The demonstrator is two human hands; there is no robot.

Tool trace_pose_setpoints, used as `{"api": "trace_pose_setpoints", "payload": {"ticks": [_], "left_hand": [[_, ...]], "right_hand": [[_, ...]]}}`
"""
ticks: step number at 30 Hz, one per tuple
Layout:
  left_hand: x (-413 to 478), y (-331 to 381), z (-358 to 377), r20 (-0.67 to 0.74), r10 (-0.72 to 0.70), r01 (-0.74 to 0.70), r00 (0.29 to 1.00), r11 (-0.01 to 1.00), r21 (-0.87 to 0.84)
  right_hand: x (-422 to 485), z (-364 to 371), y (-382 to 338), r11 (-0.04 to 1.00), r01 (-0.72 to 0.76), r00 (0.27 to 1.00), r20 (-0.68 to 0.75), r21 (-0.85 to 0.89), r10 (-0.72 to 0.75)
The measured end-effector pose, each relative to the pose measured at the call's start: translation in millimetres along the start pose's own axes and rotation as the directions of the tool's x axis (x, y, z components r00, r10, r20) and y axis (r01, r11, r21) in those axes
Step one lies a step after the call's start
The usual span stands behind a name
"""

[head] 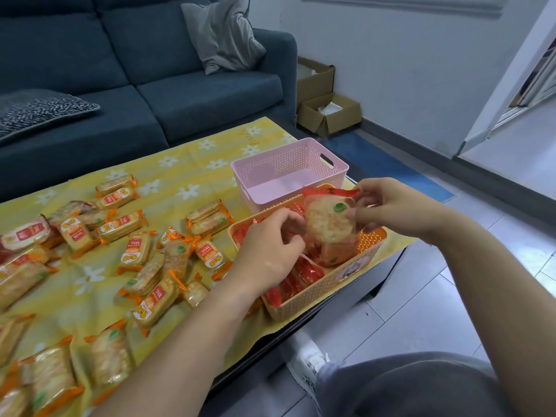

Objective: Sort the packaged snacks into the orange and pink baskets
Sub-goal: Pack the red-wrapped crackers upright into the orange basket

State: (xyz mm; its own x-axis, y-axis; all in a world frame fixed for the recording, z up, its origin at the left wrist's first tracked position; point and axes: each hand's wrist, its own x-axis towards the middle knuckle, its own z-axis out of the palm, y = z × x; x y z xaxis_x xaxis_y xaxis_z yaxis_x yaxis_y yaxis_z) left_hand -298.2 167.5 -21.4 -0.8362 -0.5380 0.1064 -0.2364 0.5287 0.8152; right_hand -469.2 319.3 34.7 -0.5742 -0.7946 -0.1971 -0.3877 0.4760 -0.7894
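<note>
An orange basket [326, 285] stands at the table's right edge with several red-wrapped snack packs [296, 279] lying in it. Directly behind it is the pink basket [301, 152], with nothing visible inside. My right hand [388, 206] pinches the top corner of a red-edged cracker pack [328, 219] held upright over the orange basket. My left hand [270, 251] is at the pack's left edge, fingers curled against it. Many orange-wrapped cracker packs [135, 251] lie scattered over the yellow flowered cloth [180, 164] to the left.
A dark blue sofa [150, 85] with a grey cushion [222, 34] runs behind the table. Cardboard boxes [328, 112] sit on the floor beside the sofa. My knee [406, 386] is at the lower right, over grey floor tiles.
</note>
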Motion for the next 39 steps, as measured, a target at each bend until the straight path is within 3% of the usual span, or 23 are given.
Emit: {"api": "trace_pose_setpoints", "payload": {"ticks": [3,5,8,11,13,16,20,21,23,25,29,33,35,39], "left_hand": [[0.9,2.8,2.1,0.019,-0.051,0.053,0.999,0.993,-0.104],[1.4,1.9,2.3,0.066,-0.057,0.059,0.996,0.998,-0.022],[1.1,0.1,2.5,0.154,-0.050,0.019,0.987,0.981,0.194],[0.8,3.2,2.1,0.055,0.031,-0.045,0.998,0.956,0.289],[1.8,4.8,0.4,-0.015,0.086,-0.081,0.996,0.975,0.205],[2.1,2.2,2.8,0.107,0.147,-0.165,0.983,0.968,0.191],[2.6,-2.5,5.6,0.222,0.095,-0.201,0.970,0.827,0.526],[2.9,-3.3,5.0,0.230,0.076,-0.201,0.970,0.783,0.588],[3.4,-5.2,5.5,0.247,0.070,-0.218,0.966,0.733,0.644],[2.8,-4.8,6.6,0.249,0.088,-0.232,0.965,0.730,0.643],[1.3,1.9,7.7,0.223,0.176,-0.273,0.959,0.790,0.550],[0.2,0.1,7.3,0.285,0.148,-0.288,0.947,0.784,0.550],[1.6,-3.2,7.1,0.316,0.123,-0.295,0.941,0.760,0.580],[6.2,-4.2,7.8,0.318,0.119,-0.290,0.941,0.769,0.569]], "right_hand": [[0.5,8.1,-1.9,0.999,-0.040,0.998,0.039,-0.017,0.041],[1.9,14.9,-3.4,0.981,-0.021,0.997,0.064,-0.194,0.035],[3.5,27.0,-6.8,0.859,0.081,0.991,0.129,-0.506,-0.018],[7.6,41.6,-6.9,0.769,0.132,0.981,0.193,-0.625,-0.012],[11.3,49.6,-8.0,0.717,0.131,0.977,0.212,-0.685,0.024],[16.7,56.7,-9.8,0.735,0.109,0.962,0.256,-0.669,0.090],[16.3,48.3,-7.6,0.826,0.066,0.912,0.369,-0.559,0.177],[16.1,40.7,-6.1,0.849,0.062,0.937,0.324,-0.525,0.132],[16.6,23.5,-1.4,0.864,0.059,0.995,0.099,-0.501,-0.011],[19.7,14.5,6.1,0.846,0.072,0.992,-0.050,-0.529,-0.116],[28.7,28.4,16.2,0.743,0.033,0.999,0.023,-0.669,-0.024],[34.0,34.5,14.1,0.675,0.031,0.999,0.014,-0.737,-0.031],[30.9,27.1,9.2,0.674,0.039,0.999,0.017,-0.738,-0.039],[19.1,20.1,-3.1,0.797,0.053,0.997,-0.010,-0.601,-0.074]]}}
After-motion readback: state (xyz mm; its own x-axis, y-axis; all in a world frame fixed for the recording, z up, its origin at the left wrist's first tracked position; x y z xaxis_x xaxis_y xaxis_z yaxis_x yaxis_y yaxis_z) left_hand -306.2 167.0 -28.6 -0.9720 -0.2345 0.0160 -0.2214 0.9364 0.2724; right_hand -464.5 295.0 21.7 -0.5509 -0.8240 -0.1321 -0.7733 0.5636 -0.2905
